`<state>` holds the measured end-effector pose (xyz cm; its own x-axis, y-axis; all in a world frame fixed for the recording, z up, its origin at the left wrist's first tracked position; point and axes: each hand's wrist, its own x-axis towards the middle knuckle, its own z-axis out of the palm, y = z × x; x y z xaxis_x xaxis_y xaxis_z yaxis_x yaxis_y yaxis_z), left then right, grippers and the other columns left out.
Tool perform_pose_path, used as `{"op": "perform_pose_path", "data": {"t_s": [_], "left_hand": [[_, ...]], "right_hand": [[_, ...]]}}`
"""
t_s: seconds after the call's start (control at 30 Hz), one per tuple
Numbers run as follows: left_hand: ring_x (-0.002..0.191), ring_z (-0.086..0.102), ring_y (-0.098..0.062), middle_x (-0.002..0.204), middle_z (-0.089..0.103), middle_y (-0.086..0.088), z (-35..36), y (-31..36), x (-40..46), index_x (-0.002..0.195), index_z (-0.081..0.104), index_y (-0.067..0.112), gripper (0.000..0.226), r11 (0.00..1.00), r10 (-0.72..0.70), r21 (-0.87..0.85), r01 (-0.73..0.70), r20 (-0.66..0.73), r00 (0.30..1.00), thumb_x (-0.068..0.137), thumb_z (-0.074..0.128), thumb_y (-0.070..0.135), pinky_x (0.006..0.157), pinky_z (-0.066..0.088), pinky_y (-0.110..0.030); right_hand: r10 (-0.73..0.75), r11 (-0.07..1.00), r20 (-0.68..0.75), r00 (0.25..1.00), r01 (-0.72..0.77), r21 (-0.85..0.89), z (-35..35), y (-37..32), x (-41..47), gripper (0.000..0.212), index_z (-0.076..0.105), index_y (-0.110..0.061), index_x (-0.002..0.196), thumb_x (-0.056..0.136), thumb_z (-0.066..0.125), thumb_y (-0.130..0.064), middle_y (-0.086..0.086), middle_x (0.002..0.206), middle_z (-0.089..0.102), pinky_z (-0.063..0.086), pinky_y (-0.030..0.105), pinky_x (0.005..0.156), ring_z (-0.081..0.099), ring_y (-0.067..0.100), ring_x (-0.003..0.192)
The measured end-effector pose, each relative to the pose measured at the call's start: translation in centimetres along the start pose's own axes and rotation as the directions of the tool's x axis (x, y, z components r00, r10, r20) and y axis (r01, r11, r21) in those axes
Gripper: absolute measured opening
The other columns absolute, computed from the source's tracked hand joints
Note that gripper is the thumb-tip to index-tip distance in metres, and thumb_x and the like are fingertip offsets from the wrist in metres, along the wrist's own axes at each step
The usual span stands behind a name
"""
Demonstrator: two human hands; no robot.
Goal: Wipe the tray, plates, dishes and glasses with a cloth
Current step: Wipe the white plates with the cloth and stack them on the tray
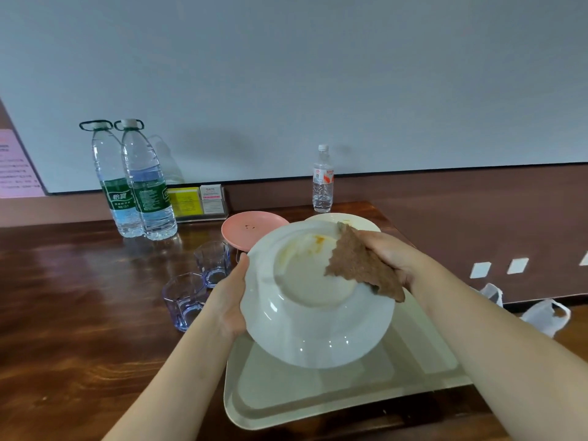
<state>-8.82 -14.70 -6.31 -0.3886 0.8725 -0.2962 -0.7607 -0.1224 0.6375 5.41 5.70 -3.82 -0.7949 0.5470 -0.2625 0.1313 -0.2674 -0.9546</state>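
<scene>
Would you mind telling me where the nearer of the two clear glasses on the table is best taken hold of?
Take the nearer glass round its faceted side wall, coming from the left or from above. It stands upright with its mouth open. The left hand holding the white plate crowds its right side, and the other glass stands just behind.
</scene>
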Motion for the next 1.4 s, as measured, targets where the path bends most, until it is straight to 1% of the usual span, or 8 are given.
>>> {"op": "perform_pose_path", "data": {"t_s": [0.3,0.5,0.67,0.8,0.93,1.07,1.2,1.4], "left_hand": [[0.08,0.07,-0.032,0.098,0.072,-0.012,0.9,0.4,0.4,0.119,0.058,0.017,0.048,0.989,0.137,-0.043,-0.14,-0.06,0.989,0.097,0.033,0.05,0.063,0.058,-0.043],[0.102,0.06,-0.032,0.134,0.055,-0.007,2.3,-0.7,2.3,0.138,0.042,0.016,0.062,0.933,0.283,-0.145,-0.329,-0.27,0.92,0.093,0.034,0.059,0.074,0.052,-0.043],[0.109,0.059,-0.028,0.128,0.058,-0.009,4.1,-2.9,1.8,0.137,0.042,0.012,0.056,0.912,0.356,-0.153,-0.381,-0.169,0.919,0.099,0.026,0.049,0.094,0.048,-0.042],[0.092,0.07,-0.029,0.112,0.069,-0.012,0.9,-0.5,1.7,0.121,0.058,0.011,0.063,0.954,0.268,-0.132,-0.269,-0.024,0.963,0.094,0.028,0.058,0.068,0.06,-0.041],[0.092,0.066,-0.032,0.117,0.065,-0.014,-1.4,2.6,1.7,0.123,0.06,0.006,0.08,0.991,0.045,0.126,-0.04,-0.04,0.998,0.084,0.033,0.07,0.081,0.054,-0.044],[0.053,0.065,-0.019,0.069,0.07,-0.005,-0.9,1.7,2.0,0.096,0.068,0.014,0.057,0.962,-0.005,0.273,0.028,-0.085,0.996,0.091,0.035,0.06,0.051,0.053,-0.027],[0.093,0.068,-0.028,0.11,0.069,-0.011,-0.8,0.2,2.8,0.123,0.059,0.016,0.041,0.984,0.032,0.176,-0.014,-0.098,0.995,0.095,0.046,0.044,0.09,0.049,-0.042],[0.107,0.063,-0.032,0.122,0.064,-0.011,-1.1,1.1,3.6,0.128,0.056,0.022,0.053,0.971,0.125,0.222,-0.085,-0.171,0.977,0.079,0.068,0.04,0.096,0.048,-0.05]], "right_hand": [[-0.029,0.982,-0.135,0.99,0.053,0.179,1.1,0.8,-0.8,0.037,0.07,-0.009,0.097,0.09,0.055,-0.042,0.007,0.085,0.074,0.055,0.029,0.062,0.071,0.02,0.071],[-0.141,0.796,-0.411,0.901,0.35,0.493,6.4,4.0,-0.5,0.031,0.062,-0.014,0.116,0.095,0.05,-0.034,0.009,0.109,0.068,0.051,0.039,0.09,0.065,0.026,0.1],[-0.095,0.731,-0.49,0.867,0.395,0.557,8.2,4.0,-0.6,0.021,0.057,-0.016,0.11,0.098,0.046,-0.03,0.002,0.093,0.065,0.051,0.027,0.065,0.062,0.017,0.081],[0.028,0.8,-0.328,0.944,0.175,0.574,3.9,2.4,-0.1,0.045,0.06,-0.005,0.115,0.098,0.039,-0.041,0.01,0.1,0.068,0.053,0.027,0.058,0.065,0.022,0.085],[0.142,0.876,-0.052,0.988,-0.101,0.471,0.7,1.5,-1.6,0.047,0.063,0.004,0.113,0.089,0.056,-0.035,0.016,0.105,0.07,0.059,0.032,0.066,0.071,0.025,0.087],[0.147,0.981,0.032,0.989,-0.15,0.123,-0.2,0.3,-2.6,0.042,0.069,-0.005,0.108,0.083,0.067,-0.038,0.014,0.102,0.071,0.058,0.039,0.073,0.071,0.027,0.082],[0.136,0.989,-0.009,0.991,-0.136,0.054,-0.5,0.2,-2.4,0.047,0.066,-0.004,0.112,0.08,0.07,-0.038,0.016,0.098,0.071,0.059,0.038,0.069,0.07,0.028,0.075],[0.086,0.984,0.019,0.996,-0.088,0.158,-0.1,0.8,-2.7,0.038,0.068,-0.004,0.099,0.086,0.061,-0.038,0.015,0.085,0.072,0.058,0.034,0.059,0.07,0.026,0.067]]}}
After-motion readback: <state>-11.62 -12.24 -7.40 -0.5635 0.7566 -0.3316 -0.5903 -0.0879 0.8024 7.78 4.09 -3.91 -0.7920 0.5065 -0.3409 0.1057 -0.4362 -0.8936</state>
